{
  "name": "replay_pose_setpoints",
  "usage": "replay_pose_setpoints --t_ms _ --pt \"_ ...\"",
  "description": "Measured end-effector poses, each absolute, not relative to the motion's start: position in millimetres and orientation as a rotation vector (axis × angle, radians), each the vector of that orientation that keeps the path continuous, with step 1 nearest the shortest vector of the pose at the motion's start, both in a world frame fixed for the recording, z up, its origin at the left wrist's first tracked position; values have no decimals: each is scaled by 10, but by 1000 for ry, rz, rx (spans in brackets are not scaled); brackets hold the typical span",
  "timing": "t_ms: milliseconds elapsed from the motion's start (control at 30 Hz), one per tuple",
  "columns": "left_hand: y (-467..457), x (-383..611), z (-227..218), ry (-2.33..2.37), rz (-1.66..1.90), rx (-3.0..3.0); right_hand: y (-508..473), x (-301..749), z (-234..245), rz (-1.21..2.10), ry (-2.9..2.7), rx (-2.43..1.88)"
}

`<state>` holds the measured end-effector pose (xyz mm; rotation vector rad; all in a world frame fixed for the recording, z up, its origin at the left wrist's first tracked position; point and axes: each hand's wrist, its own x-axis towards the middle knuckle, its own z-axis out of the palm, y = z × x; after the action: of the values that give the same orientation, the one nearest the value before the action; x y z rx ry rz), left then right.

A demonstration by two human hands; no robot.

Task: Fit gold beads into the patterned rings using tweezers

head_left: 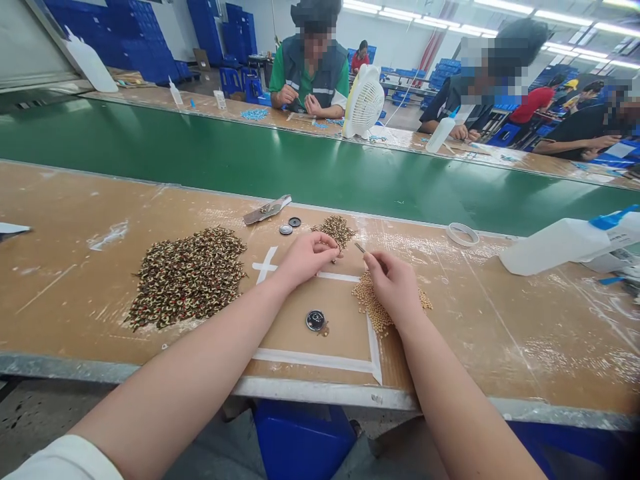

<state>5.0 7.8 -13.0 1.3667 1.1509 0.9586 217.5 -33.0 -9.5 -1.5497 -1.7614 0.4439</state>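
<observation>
My left hand [313, 255] is closed in a pinch at the near edge of a small heap of dark and gold parts [336, 229]. A tiny piece seems to be at its fingertips, too small to make out. My right hand [395, 280] grips a slim grey metal tool [359, 247], its tip pointing left toward the heap. Under and beside that hand spreads a pile of small tan beads [373, 303]. Nearer me, a round black dish [315, 321] with a shiny rim sits inside a white tape outline [320, 359].
A large pile of dark, gold and red parts [187, 277] lies left. Behind my left hand are two small round lids [286, 229] and a metal scoop [267, 209]. A tape roll [463, 234] and white bottle [555, 245] stand right. Across the green belt [225, 147], people work.
</observation>
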Motion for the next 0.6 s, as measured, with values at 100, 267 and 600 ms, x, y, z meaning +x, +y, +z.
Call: replay_pose_setpoints --t_ms 100,267,600 --pt "83 33 -112 1032 977 1279 -367 2125 -44 553 -1692 -1395" --pt "72 25 -103 939 932 1284 -404 2071 -3 622 -1685 -1240" --pt "71 34 -119 933 907 1271 -401 2063 -15 660 -1732 -1173"
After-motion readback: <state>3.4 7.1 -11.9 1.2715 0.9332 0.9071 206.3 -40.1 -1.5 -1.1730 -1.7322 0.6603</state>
